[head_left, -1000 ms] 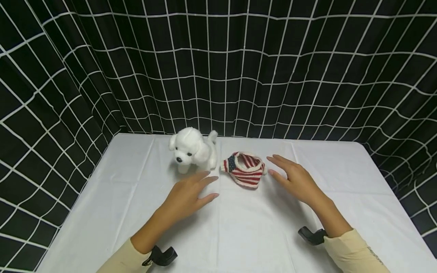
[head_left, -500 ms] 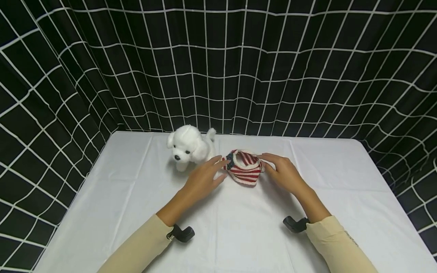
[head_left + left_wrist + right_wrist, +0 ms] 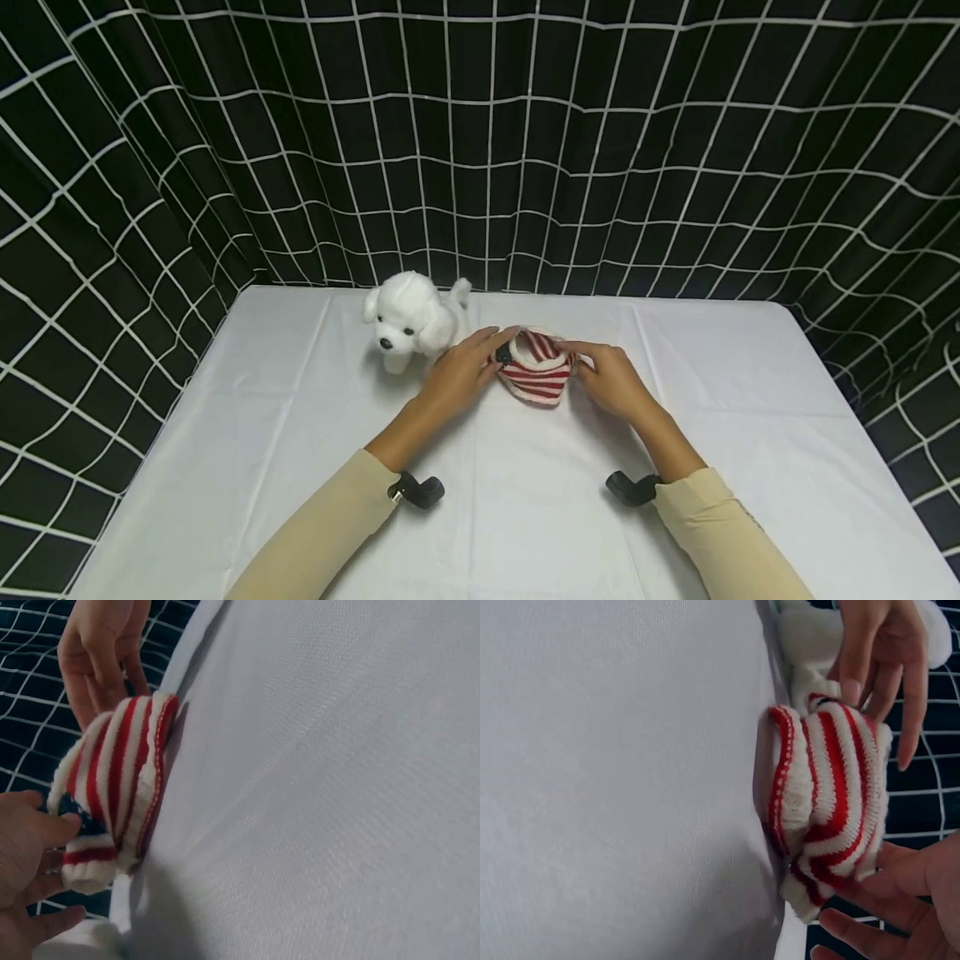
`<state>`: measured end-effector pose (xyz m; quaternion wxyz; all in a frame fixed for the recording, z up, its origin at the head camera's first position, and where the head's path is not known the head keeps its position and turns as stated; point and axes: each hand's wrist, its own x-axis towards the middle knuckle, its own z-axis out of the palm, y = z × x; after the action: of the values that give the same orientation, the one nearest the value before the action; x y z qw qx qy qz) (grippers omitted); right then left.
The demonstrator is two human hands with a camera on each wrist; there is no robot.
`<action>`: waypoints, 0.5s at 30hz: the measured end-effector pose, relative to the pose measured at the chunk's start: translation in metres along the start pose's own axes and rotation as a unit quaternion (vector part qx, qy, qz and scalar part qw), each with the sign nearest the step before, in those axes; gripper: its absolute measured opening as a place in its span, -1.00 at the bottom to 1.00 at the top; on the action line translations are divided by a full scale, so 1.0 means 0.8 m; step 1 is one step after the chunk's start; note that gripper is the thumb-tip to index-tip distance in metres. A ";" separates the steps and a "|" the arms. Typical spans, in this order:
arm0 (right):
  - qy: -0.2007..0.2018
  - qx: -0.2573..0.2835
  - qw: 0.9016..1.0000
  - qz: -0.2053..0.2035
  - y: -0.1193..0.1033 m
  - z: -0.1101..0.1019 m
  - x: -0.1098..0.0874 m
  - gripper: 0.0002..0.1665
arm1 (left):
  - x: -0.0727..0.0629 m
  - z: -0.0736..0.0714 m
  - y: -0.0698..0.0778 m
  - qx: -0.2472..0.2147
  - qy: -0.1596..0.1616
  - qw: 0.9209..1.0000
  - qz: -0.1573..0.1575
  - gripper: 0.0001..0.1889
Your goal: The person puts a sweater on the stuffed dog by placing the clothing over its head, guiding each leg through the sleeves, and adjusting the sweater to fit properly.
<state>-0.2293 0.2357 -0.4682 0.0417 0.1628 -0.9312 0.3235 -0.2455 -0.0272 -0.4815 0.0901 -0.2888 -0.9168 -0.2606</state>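
A small knitted sweater [image 3: 536,383] with red and white stripes, a dark blue patch and white trim lies on the white table, its neck opening facing up. My left hand [image 3: 459,373] holds its left side, thumb on the blue patch and a finger along the collar. On the opposite side my right hand [image 3: 611,381] pinches the sweater by its right sleeve. In the right wrist view, the right thumb rests on the striped knit [image 3: 844,787]; some fingers are partly hidden. Just behind my left hand stands a white plush dog [image 3: 411,312], its rear partly covered.
A white cloth [image 3: 315,392] with fold creases covers the table. Black curtains [image 3: 525,133] with a white grid pattern hang behind the table and along both sides. A black wrist mount [image 3: 422,492] sticks out below each sleeve.
Both hands have moved in toward the sweater from either side and taken hold of it. The sweater and the plush dog stay about where they were.
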 end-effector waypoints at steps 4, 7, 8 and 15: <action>0.009 0.004 1.000 0.004 -0.004 0.002 -0.001 -0.61 | 0.004 0.003 -0.001 -0.004 0.002 1.000 0.020 -0.52; 0.021 0.004 1.000 0.009 -0.008 0.004 -0.002 -0.66 | 0.004 0.004 0.000 -0.006 0.010 1.000 0.016 -0.65; 0.026 0.002 1.000 0.009 -0.009 0.004 -0.003 -0.69 | 0.004 0.005 0.000 -0.008 0.016 1.000 0.014 -0.68; 0.070 -0.003 0.998 0.004 -0.014 0.002 -0.005 -0.78 | 0.006 0.006 0.006 0.007 0.063 0.998 0.017 -0.85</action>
<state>-0.2220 0.2275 -0.4631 0.1058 0.1364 -0.9274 0.3319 -0.2467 -0.0185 -0.4822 0.1544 -0.2863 -0.9062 -0.2703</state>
